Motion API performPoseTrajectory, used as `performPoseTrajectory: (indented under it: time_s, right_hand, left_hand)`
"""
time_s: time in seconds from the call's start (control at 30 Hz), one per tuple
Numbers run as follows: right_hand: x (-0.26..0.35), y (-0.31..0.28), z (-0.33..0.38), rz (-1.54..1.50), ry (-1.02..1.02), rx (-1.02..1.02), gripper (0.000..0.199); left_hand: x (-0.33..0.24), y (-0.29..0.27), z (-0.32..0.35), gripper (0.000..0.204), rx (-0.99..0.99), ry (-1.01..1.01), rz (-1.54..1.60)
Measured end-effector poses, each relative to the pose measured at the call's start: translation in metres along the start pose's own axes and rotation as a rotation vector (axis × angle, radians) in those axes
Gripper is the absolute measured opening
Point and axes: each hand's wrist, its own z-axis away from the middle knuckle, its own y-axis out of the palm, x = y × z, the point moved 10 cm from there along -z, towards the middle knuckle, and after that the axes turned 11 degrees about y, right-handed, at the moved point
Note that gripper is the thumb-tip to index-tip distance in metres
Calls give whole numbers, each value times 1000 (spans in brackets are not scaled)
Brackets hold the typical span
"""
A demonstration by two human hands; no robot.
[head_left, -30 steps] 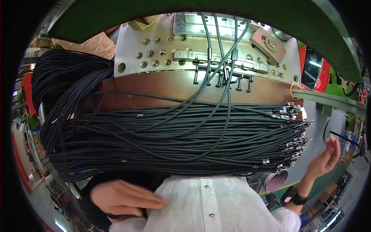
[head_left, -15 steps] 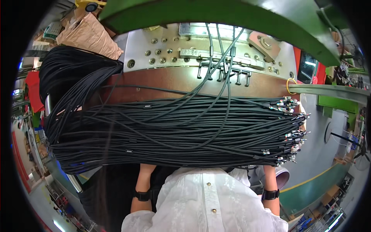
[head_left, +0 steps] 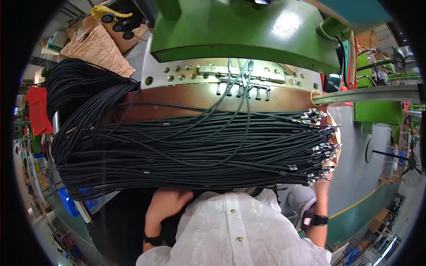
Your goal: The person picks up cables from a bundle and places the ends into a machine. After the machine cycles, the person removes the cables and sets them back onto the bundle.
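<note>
A thick bundle of black cables (head_left: 191,150) lies across in front of me, with metal-tipped connectors (head_left: 321,150) at its right end. My left hand (head_left: 171,201) is at the bundle's near edge, left of my white shirt; it is a little blurred, its fingers stretched to the right with nothing seen in them. My right hand (head_left: 326,178) is raised beside the near right corner of the bundle, by the connector ends. Cables and motion blur hide its fingers. Beyond the bundle, a few cables run up to a metal fixture (head_left: 242,75) with small black clamps.
A green machine body (head_left: 239,44) overhangs the fixture plate. At the back left sits a crumpled brown paper bag (head_left: 100,51), with more black cable (head_left: 66,84) heaped before it. A grey metal bar (head_left: 368,95) juts in from the right. A blue bin (head_left: 69,201) stands low at left.
My left hand has come out from under the bundle's near edge. My right hand has moved up and outward to the connector ends. The view has shifted, showing more of the green machine.
</note>
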Motion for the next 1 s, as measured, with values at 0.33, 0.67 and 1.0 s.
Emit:
performPoseTrajectory:
  time_s: [0.33,0.67,1.0]
  right_hand:
    - [355,-34,-149,78,-589,83,44]
    - [339,-12,-157,-70,-577,158,21]
    - [217,-215,-125,425,-184,10,22]
  left_hand:
    - [-243,-75,-170,46,-211,801,-55]
    - [-125,-126,-163,29,-363,562,-484]
    - [-113,-141,-185,24,-53,247,206]
